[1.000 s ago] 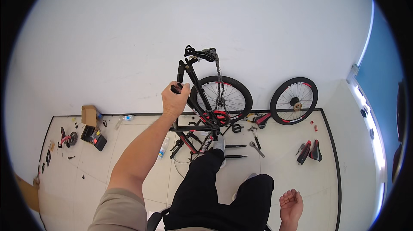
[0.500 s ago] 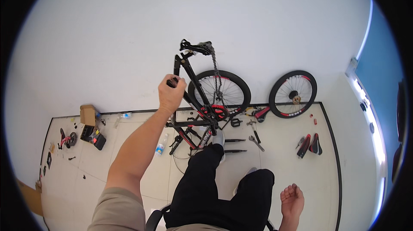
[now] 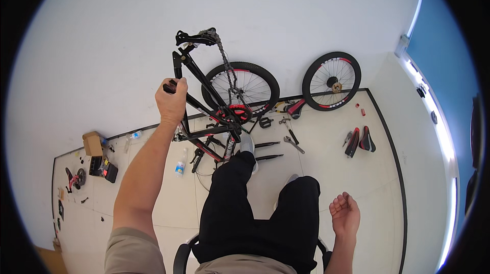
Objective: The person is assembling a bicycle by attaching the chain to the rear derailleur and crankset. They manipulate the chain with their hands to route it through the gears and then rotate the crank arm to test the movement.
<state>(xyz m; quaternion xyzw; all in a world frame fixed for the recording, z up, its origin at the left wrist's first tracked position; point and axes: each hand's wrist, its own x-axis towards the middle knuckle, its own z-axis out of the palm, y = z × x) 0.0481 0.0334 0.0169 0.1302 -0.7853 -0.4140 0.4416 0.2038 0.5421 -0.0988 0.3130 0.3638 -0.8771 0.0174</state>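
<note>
My left hand (image 3: 172, 101) is wrapped round a black tube of a wheelless bicycle frame (image 3: 205, 79), which stands tilted in front of my legs. A black rear derailleur (image 3: 196, 39) sits at the raised end of the frame. From it a chain (image 3: 224, 58) hangs toward the red-and-black chainring (image 3: 240, 113). My fingers hide the part of the tube they grip. Beside my right thigh, my right hand (image 3: 346, 216) is palm up with loosely curled fingers. Nothing shows in it.
Two wheels, one behind the frame (image 3: 273, 87) and one farther right (image 3: 304, 81), lean against the wall. A hammer (image 3: 291, 134), an adjustable wrench (image 3: 294, 145), a pedal (image 3: 265, 122) and saddles (image 3: 352, 144) lie on the floor. Leftward are a bottle (image 3: 181, 164) and cardboard box (image 3: 93, 144).
My view has turned, so the frame, wheels and tools appear farther left and higher. My left hand keeps its grip on the frame, and my right hand remains beside my thigh.
</note>
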